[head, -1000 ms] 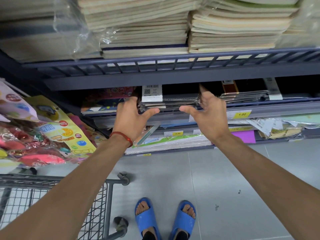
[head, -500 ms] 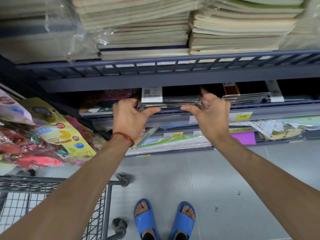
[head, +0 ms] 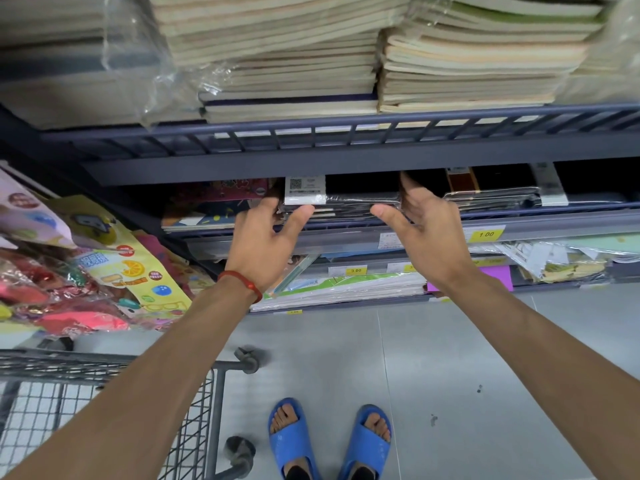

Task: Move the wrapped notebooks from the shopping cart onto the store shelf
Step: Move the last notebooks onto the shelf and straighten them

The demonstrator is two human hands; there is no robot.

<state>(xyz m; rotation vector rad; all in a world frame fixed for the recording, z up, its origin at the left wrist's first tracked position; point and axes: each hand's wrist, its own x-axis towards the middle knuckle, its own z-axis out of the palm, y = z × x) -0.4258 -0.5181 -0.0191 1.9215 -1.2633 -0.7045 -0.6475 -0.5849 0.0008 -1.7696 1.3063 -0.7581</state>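
A stack of dark notebooks in clear wrap (head: 360, 201), with a white barcode label (head: 304, 189) at its left front, lies on the middle shelf (head: 554, 226). My left hand (head: 263, 244) is at the stack's left end, fingers against its side and thumb touching the front edge under the label. My right hand (head: 429, 233) is at the right end, fingers straight along the side, thumb pointing left at the front edge. The wire shopping cart (head: 194, 403) stands at the lower left; no notebooks show in the part I see.
Above, the upper shelf (head: 346, 168) carries tall piles of pale notebooks (head: 467, 64). More wrapped dark notebooks (head: 491, 199) lie right of the stack, colourful books (head: 214, 206) to its left. Hanging toy packs (head: 69, 271) crowd the left. Lower shelves hold paper goods; my blue sandals (head: 329, 441) are on grey floor.
Almost nothing: both hands stay at the two ends of the wrapped stack on the shelf, and the right hand's fingers look a little straighter than before.
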